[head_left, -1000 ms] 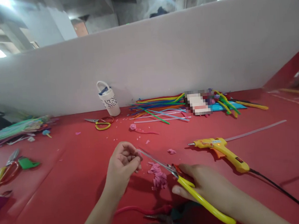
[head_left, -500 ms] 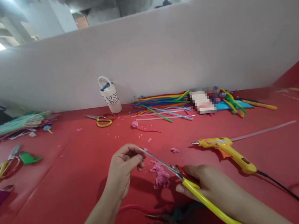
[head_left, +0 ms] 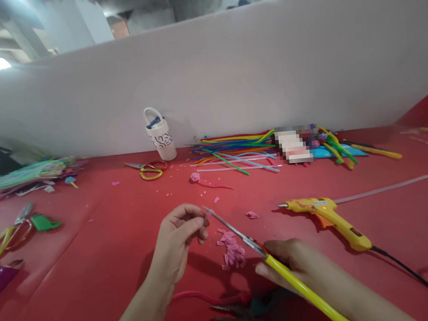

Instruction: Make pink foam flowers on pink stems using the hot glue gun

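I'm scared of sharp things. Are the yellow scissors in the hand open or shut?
Shut. On the yellow scissors the blades lie together as one thin line. The right hand holds them, tip near the left hand.

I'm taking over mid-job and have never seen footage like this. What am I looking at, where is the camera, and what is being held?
There is no machine here: a person works with two bare hands. The one current picture comes from a camera worn on the person's head, looking forward and down, so both arms enter from the bottom edge.

The right hand grips yellow-handled scissors, with the blades pointing towards the left hand. That hand's fingers are pinched together. What they pinch is too small to tell.

Between the hands lies a heap of pink scraps on the red table. A yellow glue gun lies to the right and dark pliers lie nearest the camera. Along the white wall are coloured sticks and a white cup.
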`<action>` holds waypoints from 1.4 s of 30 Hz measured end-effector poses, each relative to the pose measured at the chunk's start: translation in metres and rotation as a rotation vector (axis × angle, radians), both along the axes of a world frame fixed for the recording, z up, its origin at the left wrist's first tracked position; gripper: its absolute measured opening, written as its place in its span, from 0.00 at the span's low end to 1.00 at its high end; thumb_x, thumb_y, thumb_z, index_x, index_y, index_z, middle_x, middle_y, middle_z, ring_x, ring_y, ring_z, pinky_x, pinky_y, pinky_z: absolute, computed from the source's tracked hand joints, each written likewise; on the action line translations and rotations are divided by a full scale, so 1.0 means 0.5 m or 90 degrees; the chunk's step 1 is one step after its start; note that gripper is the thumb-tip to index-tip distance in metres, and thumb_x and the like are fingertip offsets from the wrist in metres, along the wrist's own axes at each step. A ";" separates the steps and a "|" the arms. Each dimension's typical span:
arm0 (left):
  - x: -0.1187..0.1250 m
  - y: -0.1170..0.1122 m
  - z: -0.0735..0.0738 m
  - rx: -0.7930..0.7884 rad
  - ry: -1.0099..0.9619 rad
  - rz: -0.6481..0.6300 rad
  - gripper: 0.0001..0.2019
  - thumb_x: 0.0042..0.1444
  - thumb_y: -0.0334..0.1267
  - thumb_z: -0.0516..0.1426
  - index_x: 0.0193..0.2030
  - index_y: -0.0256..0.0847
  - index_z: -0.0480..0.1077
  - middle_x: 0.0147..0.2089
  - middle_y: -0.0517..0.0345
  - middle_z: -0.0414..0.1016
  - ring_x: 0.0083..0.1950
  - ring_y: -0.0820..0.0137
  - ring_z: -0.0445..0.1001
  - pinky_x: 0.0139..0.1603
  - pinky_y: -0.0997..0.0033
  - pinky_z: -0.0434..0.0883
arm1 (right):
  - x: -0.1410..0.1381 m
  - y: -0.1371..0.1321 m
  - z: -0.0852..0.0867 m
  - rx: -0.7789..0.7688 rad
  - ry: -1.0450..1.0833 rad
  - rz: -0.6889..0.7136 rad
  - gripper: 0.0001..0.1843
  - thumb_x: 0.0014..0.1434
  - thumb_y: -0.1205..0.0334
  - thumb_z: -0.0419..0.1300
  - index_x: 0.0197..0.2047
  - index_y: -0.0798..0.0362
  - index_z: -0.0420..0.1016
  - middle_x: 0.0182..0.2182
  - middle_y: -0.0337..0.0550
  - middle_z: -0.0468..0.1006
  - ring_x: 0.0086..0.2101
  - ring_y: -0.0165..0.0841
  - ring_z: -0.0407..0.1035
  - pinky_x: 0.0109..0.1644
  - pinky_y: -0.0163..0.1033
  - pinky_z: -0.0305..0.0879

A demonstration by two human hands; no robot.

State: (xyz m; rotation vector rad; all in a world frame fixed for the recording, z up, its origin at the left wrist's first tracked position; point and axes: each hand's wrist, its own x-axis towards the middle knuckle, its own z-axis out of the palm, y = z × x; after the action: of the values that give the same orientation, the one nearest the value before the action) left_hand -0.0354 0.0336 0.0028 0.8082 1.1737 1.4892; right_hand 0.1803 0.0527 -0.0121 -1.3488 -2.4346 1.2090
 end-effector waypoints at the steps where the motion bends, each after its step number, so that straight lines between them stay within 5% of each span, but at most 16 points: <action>1: -0.001 -0.001 -0.001 0.004 -0.009 -0.007 0.01 0.43 0.30 0.58 0.25 0.36 0.72 0.22 0.61 0.73 0.20 0.78 0.67 0.20 0.81 0.63 | 0.000 0.000 0.000 -0.009 0.010 0.001 0.23 0.56 0.41 0.48 0.22 0.51 0.54 0.19 0.34 0.57 0.22 0.27 0.50 0.24 0.33 0.44; 6: 0.003 -0.004 -0.005 -0.023 0.006 -0.062 0.08 0.48 0.37 0.58 0.25 0.34 0.72 0.22 0.58 0.73 0.19 0.78 0.67 0.18 0.80 0.62 | -0.004 0.000 0.003 -0.031 0.029 0.002 0.22 0.56 0.42 0.48 0.22 0.51 0.55 0.20 0.34 0.57 0.23 0.28 0.50 0.24 0.33 0.44; 28: 0.010 -0.010 0.005 -0.048 -0.013 -0.048 0.05 0.43 0.34 0.61 0.21 0.36 0.71 0.19 0.60 0.72 0.15 0.79 0.66 0.15 0.82 0.61 | 0.000 -0.008 -0.003 0.002 0.007 0.044 0.21 0.58 0.43 0.46 0.24 0.51 0.58 0.22 0.40 0.67 0.24 0.30 0.57 0.25 0.34 0.48; 37: 0.004 -0.007 0.004 -0.064 -0.012 -0.043 0.07 0.46 0.37 0.60 0.24 0.35 0.72 0.21 0.59 0.73 0.18 0.78 0.67 0.16 0.81 0.62 | -0.009 -0.002 -0.012 0.012 0.062 -0.028 0.24 0.57 0.41 0.48 0.20 0.50 0.52 0.17 0.33 0.55 0.20 0.27 0.51 0.22 0.34 0.45; 42: 0.005 0.008 -0.015 -0.072 0.188 -0.049 0.09 0.48 0.41 0.57 0.28 0.37 0.72 0.23 0.58 0.72 0.19 0.75 0.67 0.19 0.76 0.64 | 0.003 0.018 -0.011 -0.012 0.143 -0.157 0.26 0.52 0.37 0.51 0.20 0.48 0.50 0.12 0.29 0.51 0.14 0.25 0.50 0.16 0.33 0.44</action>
State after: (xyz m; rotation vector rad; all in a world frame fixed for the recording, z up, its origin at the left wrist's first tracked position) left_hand -0.0331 0.0378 -0.0047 1.0069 1.4150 1.2568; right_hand 0.1820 0.0618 -0.0176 -1.3844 -2.0429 1.2479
